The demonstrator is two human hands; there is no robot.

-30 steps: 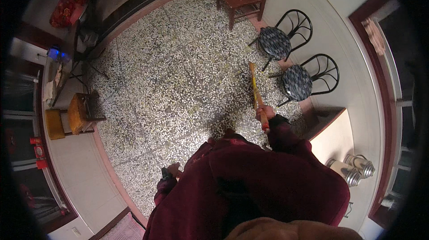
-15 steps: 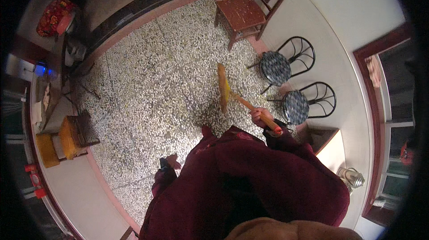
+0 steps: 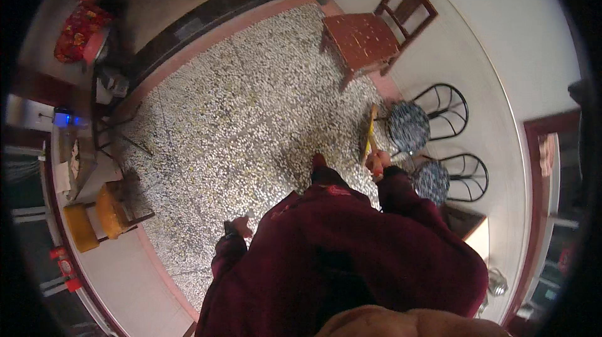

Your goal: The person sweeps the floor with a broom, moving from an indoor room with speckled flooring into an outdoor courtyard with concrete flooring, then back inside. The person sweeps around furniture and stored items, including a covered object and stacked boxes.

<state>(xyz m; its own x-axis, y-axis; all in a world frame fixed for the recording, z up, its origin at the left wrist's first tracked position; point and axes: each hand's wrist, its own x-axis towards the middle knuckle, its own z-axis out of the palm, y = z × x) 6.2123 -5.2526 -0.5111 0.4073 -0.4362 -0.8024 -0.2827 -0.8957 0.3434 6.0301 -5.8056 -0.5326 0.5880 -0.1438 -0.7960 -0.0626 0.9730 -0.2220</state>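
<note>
My right hand (image 3: 377, 162) is wrapped round the handle of a T-shaped tool (image 3: 370, 135). The tool has a light brown handle and a long, narrow crosspiece, yellow and brown. Its crosspiece is held out beyond the hand, close to the nearer edge of a black round-seated chair (image 3: 409, 126). From this angle I cannot tell whether the crosspiece touches the floor. My left hand (image 3: 242, 226), with a dark band at the wrist, hangs away from my body over the speckled floor (image 3: 238, 123). Its fingers look apart and it holds nothing.
A second black chair (image 3: 431, 181) and a worn red wooden chair (image 3: 362, 39) stand along the right wall. To the left are a yellow-padded chair (image 3: 111, 210) and a table (image 3: 81, 164). A dark raised step (image 3: 188, 26) borders the floor at the far side.
My right hand and the tool have swung; the crosspiece is now farther right, by the black chairs. The view has shifted, and a foot has come forward. The left hand stays low and free.
</note>
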